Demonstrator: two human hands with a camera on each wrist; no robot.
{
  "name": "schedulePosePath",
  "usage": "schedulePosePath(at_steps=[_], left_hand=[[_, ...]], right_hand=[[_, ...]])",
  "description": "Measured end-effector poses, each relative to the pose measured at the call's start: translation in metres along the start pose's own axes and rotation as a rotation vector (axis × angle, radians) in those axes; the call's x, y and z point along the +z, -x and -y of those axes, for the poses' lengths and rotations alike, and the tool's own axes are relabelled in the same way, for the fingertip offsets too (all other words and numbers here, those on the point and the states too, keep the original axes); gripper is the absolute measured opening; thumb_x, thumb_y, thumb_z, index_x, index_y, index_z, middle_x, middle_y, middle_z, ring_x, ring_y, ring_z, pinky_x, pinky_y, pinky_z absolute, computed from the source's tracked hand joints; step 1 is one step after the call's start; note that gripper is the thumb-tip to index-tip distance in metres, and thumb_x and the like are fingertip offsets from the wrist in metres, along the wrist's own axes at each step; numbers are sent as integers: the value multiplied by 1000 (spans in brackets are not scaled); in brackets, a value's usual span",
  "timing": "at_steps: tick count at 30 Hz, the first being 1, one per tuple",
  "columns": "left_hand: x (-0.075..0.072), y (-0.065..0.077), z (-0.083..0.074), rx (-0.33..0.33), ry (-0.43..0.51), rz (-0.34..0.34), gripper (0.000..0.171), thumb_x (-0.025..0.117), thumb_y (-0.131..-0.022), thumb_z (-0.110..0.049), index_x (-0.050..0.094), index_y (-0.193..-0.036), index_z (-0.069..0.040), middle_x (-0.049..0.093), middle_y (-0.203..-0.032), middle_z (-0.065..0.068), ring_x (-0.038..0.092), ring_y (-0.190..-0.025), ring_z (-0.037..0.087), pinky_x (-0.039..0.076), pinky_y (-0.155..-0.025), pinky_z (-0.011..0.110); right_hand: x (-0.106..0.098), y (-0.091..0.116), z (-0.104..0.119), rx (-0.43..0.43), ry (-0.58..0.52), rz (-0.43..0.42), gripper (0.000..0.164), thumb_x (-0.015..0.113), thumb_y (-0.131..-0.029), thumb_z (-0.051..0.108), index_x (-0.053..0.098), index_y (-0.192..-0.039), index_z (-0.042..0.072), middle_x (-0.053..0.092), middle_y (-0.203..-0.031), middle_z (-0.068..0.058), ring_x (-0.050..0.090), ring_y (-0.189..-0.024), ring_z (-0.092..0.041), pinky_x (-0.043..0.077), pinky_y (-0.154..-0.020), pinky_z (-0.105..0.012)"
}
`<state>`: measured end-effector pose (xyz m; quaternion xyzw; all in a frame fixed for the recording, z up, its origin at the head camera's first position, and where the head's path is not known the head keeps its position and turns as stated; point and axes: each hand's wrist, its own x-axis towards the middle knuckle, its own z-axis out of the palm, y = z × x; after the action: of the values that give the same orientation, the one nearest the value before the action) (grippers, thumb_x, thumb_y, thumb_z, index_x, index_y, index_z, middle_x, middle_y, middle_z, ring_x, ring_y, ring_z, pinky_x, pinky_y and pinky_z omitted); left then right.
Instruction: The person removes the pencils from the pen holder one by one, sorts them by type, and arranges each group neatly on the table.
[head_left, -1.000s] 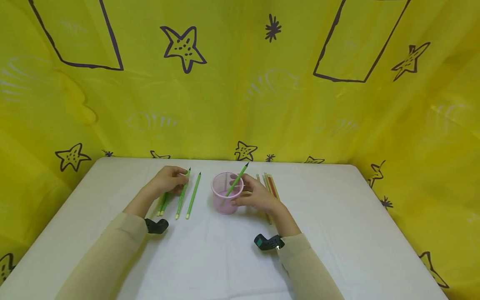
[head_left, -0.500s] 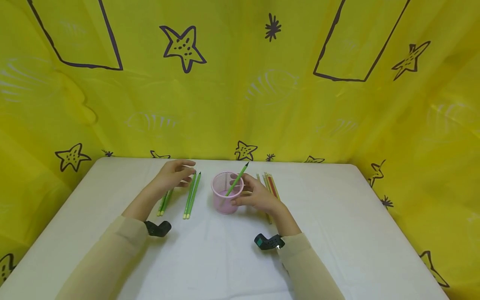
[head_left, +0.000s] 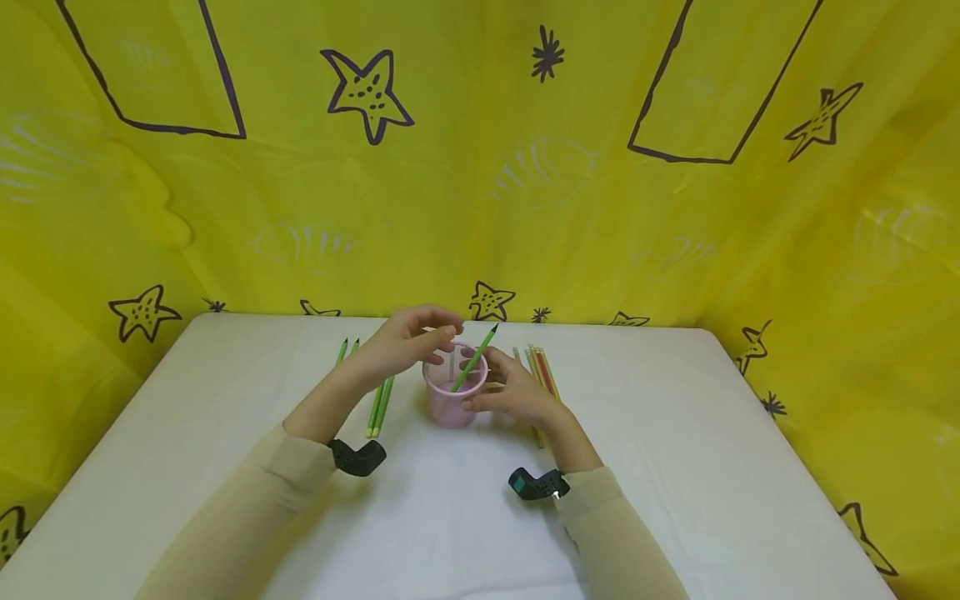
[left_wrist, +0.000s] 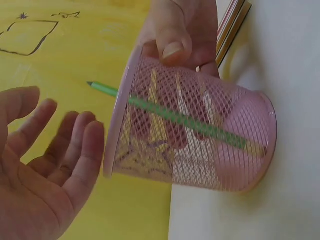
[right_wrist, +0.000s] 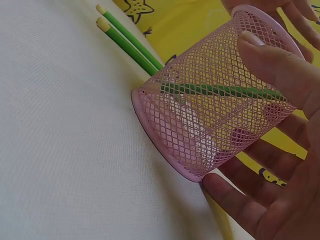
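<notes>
A pink mesh pencil cup (head_left: 447, 412) stands on the white table, with one green pencil (head_left: 477, 357) leaning inside it, dark tip up. My right hand (head_left: 521, 393) grips the cup from its right side, thumb and fingers spread around the mesh wall. Beside the rim on the other side is my left hand (head_left: 408, 343), its fingers loosely bent and holding nothing. In the left wrist view those fingertips (left_wrist: 95, 135) come right up to the rim. Two green pencils (head_left: 381, 408) lie side by side left of the cup, partly hidden by the left hand.
More green pencils (head_left: 342, 350) lie farther left, mostly covered by the left forearm. Several yellowish and red-striped pencils (head_left: 546, 373) lie right of the cup, partly behind the right hand. A yellow patterned cloth (head_left: 450, 183) hangs around the table's back and sides.
My left hand laid a green pencil beside another one, let go, then moved right to the cup's rim. The right hand and the cup have stayed in place.
</notes>
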<state>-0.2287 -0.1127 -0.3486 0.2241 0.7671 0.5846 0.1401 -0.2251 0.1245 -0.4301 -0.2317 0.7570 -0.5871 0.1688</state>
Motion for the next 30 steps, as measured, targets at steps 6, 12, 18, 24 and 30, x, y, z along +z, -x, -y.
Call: schedulePosePath(at_steps=[6, 12, 18, 24, 30], left_hand=[[14, -10, -3, -6, -60, 138, 33, 57, -102, -19, 60, -133, -10, 58, -138, 14, 67, -105, 40, 59, -86, 51], [25, -19, -2, -24, -130, 217, 34, 58, -101, -18, 61, -134, -10, 58, -136, 10, 66, -105, 39, 59, -77, 39], [29, -21, -3, -28, -200, 198, 34, 57, -101, -18, 61, -134, -8, 66, -121, 13, 66, -85, 39, 58, -69, 44], [23, -15, -3, 18, -248, 90, 32, 59, -100, -24, 65, -130, -14, 63, -133, 3, 67, -103, 26, 58, -86, 44], [13, -1, -10, 63, -246, -13, 31, 58, -102, -26, 63, -132, -19, 62, -135, 0, 57, -124, 27, 48, -103, 56]], right_hand=[[0, 0, -2, 25, -14, 8, 80, 82, -81, 14, 40, -149, 22, 55, -140, -8, 53, -129, -33, 45, -107, -51], [-1, 0, -3, 33, 0, -6, 82, 82, -81, 14, 39, -150, 22, 55, -141, -4, 55, -125, -30, 44, -107, -49], [-1, 1, -1, 29, 21, -5, 89, 83, -80, 15, 34, -154, 27, 54, -141, -2, 55, -125, -29, 45, -106, -48], [0, 0, 0, 27, 5, -3, 80, 82, -81, 14, 40, -149, 23, 53, -143, -5, 53, -129, -29, 45, -107, -50], [0, -1, -1, 2, 2, -1, 76, 81, -81, 9, 44, -147, 16, 53, -143, -9, 51, -131, -31, 44, -109, -50]])
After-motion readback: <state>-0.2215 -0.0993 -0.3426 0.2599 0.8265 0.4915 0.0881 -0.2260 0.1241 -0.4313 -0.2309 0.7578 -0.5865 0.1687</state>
